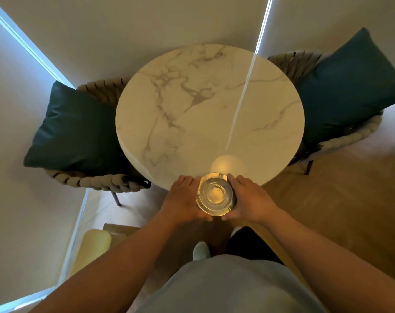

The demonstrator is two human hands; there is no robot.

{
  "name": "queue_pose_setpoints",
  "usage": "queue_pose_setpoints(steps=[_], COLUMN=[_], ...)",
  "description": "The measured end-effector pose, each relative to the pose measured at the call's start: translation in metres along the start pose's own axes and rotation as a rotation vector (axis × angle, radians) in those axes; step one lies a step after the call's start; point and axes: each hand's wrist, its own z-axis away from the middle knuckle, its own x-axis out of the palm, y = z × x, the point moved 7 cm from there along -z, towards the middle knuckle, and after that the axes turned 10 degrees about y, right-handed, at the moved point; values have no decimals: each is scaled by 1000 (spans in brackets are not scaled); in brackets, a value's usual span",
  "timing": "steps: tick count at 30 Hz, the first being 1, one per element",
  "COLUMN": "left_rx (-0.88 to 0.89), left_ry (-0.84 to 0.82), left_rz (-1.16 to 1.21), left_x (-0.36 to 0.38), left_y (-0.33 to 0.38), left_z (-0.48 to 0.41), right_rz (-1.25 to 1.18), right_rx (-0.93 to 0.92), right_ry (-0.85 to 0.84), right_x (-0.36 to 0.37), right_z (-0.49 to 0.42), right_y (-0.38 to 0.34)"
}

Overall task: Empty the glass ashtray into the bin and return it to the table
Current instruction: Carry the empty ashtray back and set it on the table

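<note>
A round clear glass ashtray (215, 194) is held between both my hands at the near edge of the round white marble table (205, 105). My left hand (183, 199) cups its left side and my right hand (250, 199) cups its right side, thumbs under its near rim. The ashtray overlaps the table's near edge; whether it rests on the top or hangs just off it I cannot tell. Its bowl shows a few dark specks. No bin is clearly in view.
Two woven chairs with dark teal cushions flank the table, one on the left (77, 129) and one on the right (347, 86). A pale yellow object (95, 247) lies on the floor at lower left. My feet (201, 250) stand on the wooden floor below the table's edge.
</note>
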Motion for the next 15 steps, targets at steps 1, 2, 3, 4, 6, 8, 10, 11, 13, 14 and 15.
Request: queue_pose_setpoints(steps=[1,2,3,4,6,8,10,11,13,14,15], left_rx=[-2,-4,-11,-18,-28,-54,-88,-105,-130,-144,-160], left_ry=[3,6,8,14,26,14,4,2,10,11,9], left_rz=[-1,-6,-12,-18,-33,-55,-63,-59,-50,-45,-40], left_x=[-1,-2,-3,-4,-6,-6,-7,-7,-9,-9,-9], left_y=[-2,-6,-9,-10,-14,-18,-21,-23,-27,-29,-31], left_z=[-8,-17,-25,-34,-53,-72,-93,-104,-125,-135,-145], right_rz=[7,10,10,12,15,14,18,21,22,20,18], right_rx=[-5,-11,-14,-19,-34,-46,-58,-67,-84,-93,-102], right_ry=[0,-3,-8,-10,-15,-29,-42,-45,-41,-39,-38], right_x=[-2,-4,-5,-7,-11,-16,-21,-24,-30,-33,-35], right_z=[-8,-18,-28,-37,-58,-80,-102,-113,-134,-144,-156], right_y=[2,5,8,11,18,25,34,39,49,53,58])
